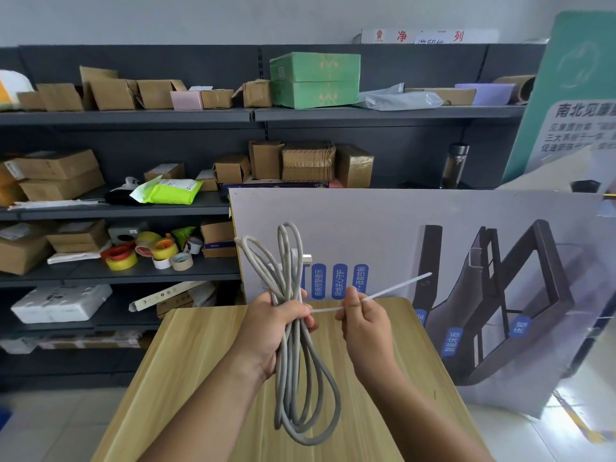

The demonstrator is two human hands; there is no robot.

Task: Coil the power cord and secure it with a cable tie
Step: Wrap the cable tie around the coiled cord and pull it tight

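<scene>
Gripping: my left hand (271, 323) closed around the coiled grey power cord (293, 345) at its middle.
Pinching: my right hand (363, 323) holds the white cable tie (396, 290), above the wooden table (200, 361).

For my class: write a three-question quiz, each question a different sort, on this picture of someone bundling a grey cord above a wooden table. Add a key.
1. True or false: the coiled grey power cord lies flat on the light wooden table.
2. Multiple choice: the right hand pinches
A) a roll of yellow tape
B) a thin white plastic cable tie
C) a cardboard box
3. Fill in: the left hand grips the cord bundle around its ____.

Key
1. False: it is held up above the table, its loops hanging down.
2. B
3. Middle: loops stick out above and below the fist.
</scene>
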